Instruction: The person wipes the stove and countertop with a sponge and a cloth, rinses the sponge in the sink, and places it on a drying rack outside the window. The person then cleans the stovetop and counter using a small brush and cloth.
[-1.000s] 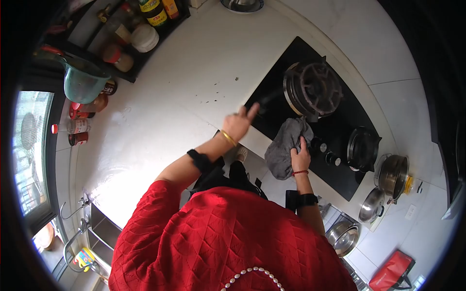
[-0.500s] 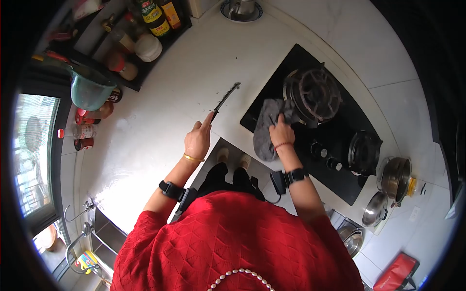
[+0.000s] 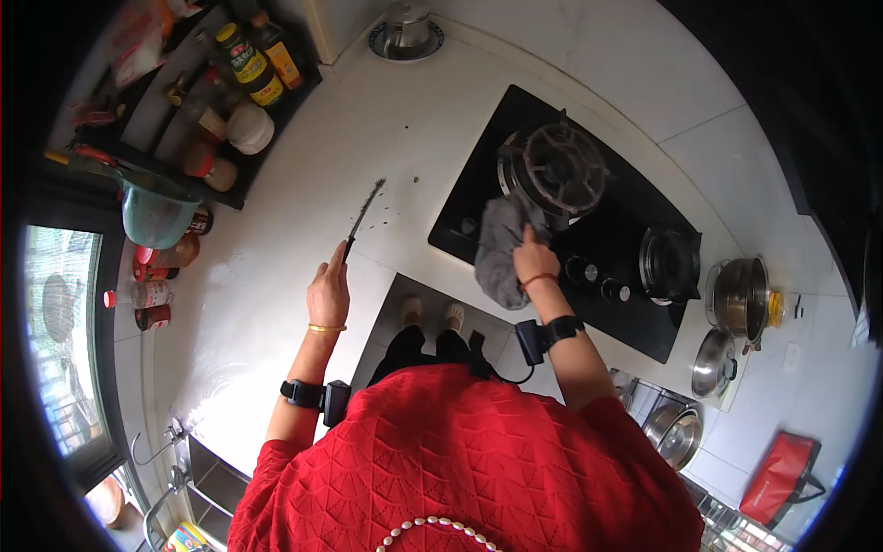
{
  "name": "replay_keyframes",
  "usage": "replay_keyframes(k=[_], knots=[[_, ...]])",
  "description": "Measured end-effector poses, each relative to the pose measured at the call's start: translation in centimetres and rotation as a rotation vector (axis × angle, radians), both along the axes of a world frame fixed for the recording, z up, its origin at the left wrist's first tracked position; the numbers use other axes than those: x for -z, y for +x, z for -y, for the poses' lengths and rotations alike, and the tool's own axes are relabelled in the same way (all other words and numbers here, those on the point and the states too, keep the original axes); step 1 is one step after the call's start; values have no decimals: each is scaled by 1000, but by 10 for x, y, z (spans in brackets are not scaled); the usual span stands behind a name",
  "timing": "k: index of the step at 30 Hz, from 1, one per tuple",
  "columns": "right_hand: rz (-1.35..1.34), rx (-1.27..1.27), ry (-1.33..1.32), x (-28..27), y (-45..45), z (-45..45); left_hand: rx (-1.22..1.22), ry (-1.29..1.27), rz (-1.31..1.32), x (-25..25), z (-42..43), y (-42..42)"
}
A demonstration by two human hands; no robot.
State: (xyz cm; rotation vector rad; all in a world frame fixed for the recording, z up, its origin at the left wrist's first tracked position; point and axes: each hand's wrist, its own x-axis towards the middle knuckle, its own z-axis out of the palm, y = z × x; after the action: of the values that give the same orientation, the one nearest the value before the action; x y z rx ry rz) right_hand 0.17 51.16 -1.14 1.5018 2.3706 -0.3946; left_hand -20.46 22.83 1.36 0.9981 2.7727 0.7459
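My left hand (image 3: 328, 293) is closed around the dark handle of a thin brush (image 3: 366, 210) with short black bristles, held low over the pale counter. Small dark crumbs lie around the bristles; whether the tip touches the counter I cannot tell. On the black gas stove (image 3: 487, 147), my right hand (image 3: 535, 261) presses a crumpled grey cloth (image 3: 500, 258) beside the large burner (image 3: 563, 170). The index finger points along the cloth toward the burner, and the other fingers are bent into the fabric. Part of the cloth drapes over the stove's front edge.
Two control knobs (image 3: 598, 281) and a smaller burner (image 3: 669, 262) sit right of the cloth. A pot (image 3: 740, 299) and a steel lid (image 3: 714, 363) stand beyond. Bottles and jars fill a black rack (image 3: 241, 175) at upper left. A lidded pot (image 3: 407, 35) rests at the back.
The view has shifted. My left hand has carried the brush left, away from the stove, leaving a dark crumb on the counter. My right hand has slid the cloth slightly right along the stove.
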Motion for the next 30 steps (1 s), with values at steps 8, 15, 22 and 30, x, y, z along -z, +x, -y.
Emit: replay_keyframes(k=[8, 15, 22, 30], knots=[[-165, 343, 125, 13, 69, -69, 118, 19, 54, -6, -14, 12], [58, 83, 57, -1, 62, 0, 390, -29, -13, -11, -62, 32], [65, 60, 41, -10, 48, 32, 533, -124, -173, 35, -139, 23], [69, 51, 48, -11, 44, 30, 665, -99, -102, 20, -160, 16]])
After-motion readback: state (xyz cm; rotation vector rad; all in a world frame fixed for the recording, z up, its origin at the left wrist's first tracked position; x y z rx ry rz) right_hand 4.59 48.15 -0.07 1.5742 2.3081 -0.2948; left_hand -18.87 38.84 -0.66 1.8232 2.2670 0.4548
